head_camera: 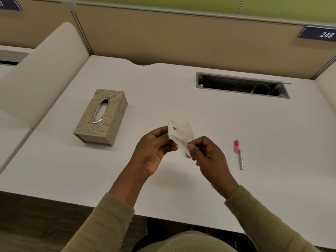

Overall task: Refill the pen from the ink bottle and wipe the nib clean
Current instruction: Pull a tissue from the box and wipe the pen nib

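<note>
The white surface fills most of the view, closed in behind by tan partition panels with a number plate at the far right, and with an open cable slot cut into it at the back. On its left side stands a patterned tissue box, well apart from everything else. Above the middle of the surface the left hand pinches one edge of a white tissue, which carries a small purple-pink ink mark; the right hand has its grip pressed together on the tissue's lower corner, where a dark tip shows (probably the pen's nib end, though most of it is hidden in the fingers). This looks like the wiping step, late in the task. To the right lies a pink and silver pen part, apart from both hands. No ink bottle is in view. The next move likely calls for drawing the nib through a clean patch, then rejoining the pen's parts.
</note>
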Tool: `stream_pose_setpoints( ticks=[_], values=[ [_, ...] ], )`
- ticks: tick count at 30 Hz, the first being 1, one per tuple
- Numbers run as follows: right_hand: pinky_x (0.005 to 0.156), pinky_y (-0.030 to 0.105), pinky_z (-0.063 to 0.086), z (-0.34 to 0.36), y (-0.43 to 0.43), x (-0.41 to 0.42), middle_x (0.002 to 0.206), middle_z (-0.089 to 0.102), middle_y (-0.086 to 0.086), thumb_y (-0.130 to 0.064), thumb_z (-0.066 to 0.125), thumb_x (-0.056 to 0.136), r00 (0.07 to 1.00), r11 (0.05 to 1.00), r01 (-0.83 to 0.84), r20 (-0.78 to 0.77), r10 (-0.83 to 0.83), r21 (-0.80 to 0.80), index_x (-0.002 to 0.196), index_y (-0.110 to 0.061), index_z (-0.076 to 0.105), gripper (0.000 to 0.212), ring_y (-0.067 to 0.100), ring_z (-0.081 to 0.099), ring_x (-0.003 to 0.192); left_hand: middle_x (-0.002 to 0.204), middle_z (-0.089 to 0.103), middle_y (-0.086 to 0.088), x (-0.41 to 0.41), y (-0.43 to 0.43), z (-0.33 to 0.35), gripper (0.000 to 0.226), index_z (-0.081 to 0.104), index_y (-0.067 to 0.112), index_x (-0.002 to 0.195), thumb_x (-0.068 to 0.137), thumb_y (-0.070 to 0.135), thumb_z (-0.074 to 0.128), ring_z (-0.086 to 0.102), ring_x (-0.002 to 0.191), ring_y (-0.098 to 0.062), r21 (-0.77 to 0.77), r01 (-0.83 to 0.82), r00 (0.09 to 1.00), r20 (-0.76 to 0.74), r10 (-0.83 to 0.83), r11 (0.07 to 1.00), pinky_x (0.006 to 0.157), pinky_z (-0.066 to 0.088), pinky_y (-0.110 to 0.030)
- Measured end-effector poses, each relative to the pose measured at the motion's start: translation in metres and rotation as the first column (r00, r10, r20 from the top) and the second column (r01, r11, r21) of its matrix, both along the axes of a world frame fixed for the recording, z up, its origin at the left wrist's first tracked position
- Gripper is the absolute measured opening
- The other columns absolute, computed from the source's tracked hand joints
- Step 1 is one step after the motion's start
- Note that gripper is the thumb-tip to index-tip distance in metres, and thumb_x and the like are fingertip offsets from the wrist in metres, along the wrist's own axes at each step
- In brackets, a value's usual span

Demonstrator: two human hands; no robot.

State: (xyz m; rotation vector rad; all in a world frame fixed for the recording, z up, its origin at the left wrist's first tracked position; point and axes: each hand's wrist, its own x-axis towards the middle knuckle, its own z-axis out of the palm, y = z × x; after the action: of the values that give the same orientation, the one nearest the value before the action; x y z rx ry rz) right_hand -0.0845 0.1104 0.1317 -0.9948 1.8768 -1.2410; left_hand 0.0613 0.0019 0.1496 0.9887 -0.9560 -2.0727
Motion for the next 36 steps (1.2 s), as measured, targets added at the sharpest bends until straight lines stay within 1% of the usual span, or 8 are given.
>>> stream_pose_setpoints(
  ticks=[8,12,18,22,25,30,33,36],
  values=[
    [0.065,0.044,0.053,0.003,0.002,0.003,0.078,0.07,0.005,-0.015,0.067,0.094,0.964,0.992,-0.06,-0.263,0.028,-0.113,0.091,-0.021,0.06,0.009,0.032,0.063,0.072,0.095,0.073,-0.01,-0.007,0.001,-0.008,0.012,0.073,0.008,0.101,0.091,0.006,0.066,0.064,0.081,-0.019,-0.177,-0.085,0.99,0.096,0.103,0.981,0.073,0.052,-0.033],
    [0.069,0.046,0.054,0.005,0.002,0.003,0.08,0.071,0.006,-0.017,0.066,0.094,0.979,0.993,-0.055,-0.202,0.034,-0.1,0.093,-0.02,0.064,0.004,0.033,0.065,0.075,0.099,0.073,-0.01,-0.008,-0.001,-0.009,0.014,0.073,0.008,0.103,0.092,0.006,0.065,0.065,0.086,-0.019,-0.216,-0.083,0.99,0.095,0.105,0.973,0.076,0.052,-0.032],
    [0.065,0.015,0.045,0.011,0.0,0.002,0.077,0.072,0.0,-0.013,0.057,0.1,0.993,0.995,-0.089,-0.078,0.086,-0.041,0.095,-0.018,0.069,0.014,0.004,0.061,0.068,0.1,0.071,-0.01,-0.008,-0.003,-0.01,0.015,0.07,0.005,0.104,0.09,0.006,0.065,0.062,0.09,-0.021,-0.2,-0.095,0.994,0.032,0.103,0.975,0.08,0.048,-0.035],
    [0.064,0.015,0.046,0.014,0.0,0.002,0.077,0.071,0.003,-0.014,0.056,0.101,0.996,0.996,-0.084,-0.018,0.083,-0.033,0.093,-0.018,0.069,0.016,0.005,0.059,0.065,0.101,0.071,-0.011,-0.008,-0.005,-0.008,0.028,0.069,0.002,0.106,0.082,0.015,0.07,0.063,0.091,-0.023,-0.189,-0.101,0.995,0.008,0.104,0.977,0.082,0.049,-0.038],
    [0.063,0.015,0.045,0.013,-0.002,0.002,0.077,0.072,0.0,-0.016,0.06,0.1,0.999,0.998,-0.045,-0.022,0.044,-0.048,0.093,-0.021,0.068,0.012,0.004,0.061,0.066,0.099,0.071,-0.012,-0.008,-0.006,-0.01,0.018,0.069,0.0,0.105,0.089,0.005,0.066,0.062,0.09,-0.024,-0.181,-0.122,0.992,0.007,0.125,0.976,0.081,0.049,-0.037],
    [0.06,0.019,0.043,0.01,0.001,0.0,0.076,0.071,0.002,-0.024,0.068,0.096,0.995,0.997,-0.006,-0.098,-0.002,-0.078,0.088,-0.023,0.067,0.008,0.024,0.059,0.069,0.097,0.07,-0.009,-0.003,-0.013,-0.009,0.009,0.068,0.006,0.099,0.092,0.008,0.062,0.062,0.087,-0.024,-0.151,-0.176,0.984,-0.022,0.174,0.973,0.073,0.051,-0.033],
    [0.061,0.016,0.045,0.008,0.006,-0.005,0.075,0.071,-0.005,-0.026,0.069,0.096,0.996,0.997,0.029,-0.077,-0.035,-0.067,0.089,-0.025,0.068,0.007,0.008,0.06,0.066,0.095,0.071,-0.005,0.003,-0.02,-0.008,0.007,0.067,0.011,0.097,0.095,0.01,0.06,0.067,0.087,-0.02,-0.148,-0.227,0.973,0.001,0.23,0.962,0.069,0.054,-0.031],
    [0.065,0.028,0.05,0.006,0.009,-0.007,0.077,0.073,-0.008,-0.028,0.068,0.097,0.997,0.997,0.073,-0.011,-0.073,-0.037,0.091,-0.024,0.069,0.007,0.009,0.063,0.069,0.093,0.07,-0.002,0.005,-0.026,-0.014,0.006,0.064,0.014,0.094,0.096,0.011,0.059,0.066,0.088,-0.019,-0.143,-0.298,0.948,0.069,0.31,0.944,0.069,0.053,-0.031]
  ],
)
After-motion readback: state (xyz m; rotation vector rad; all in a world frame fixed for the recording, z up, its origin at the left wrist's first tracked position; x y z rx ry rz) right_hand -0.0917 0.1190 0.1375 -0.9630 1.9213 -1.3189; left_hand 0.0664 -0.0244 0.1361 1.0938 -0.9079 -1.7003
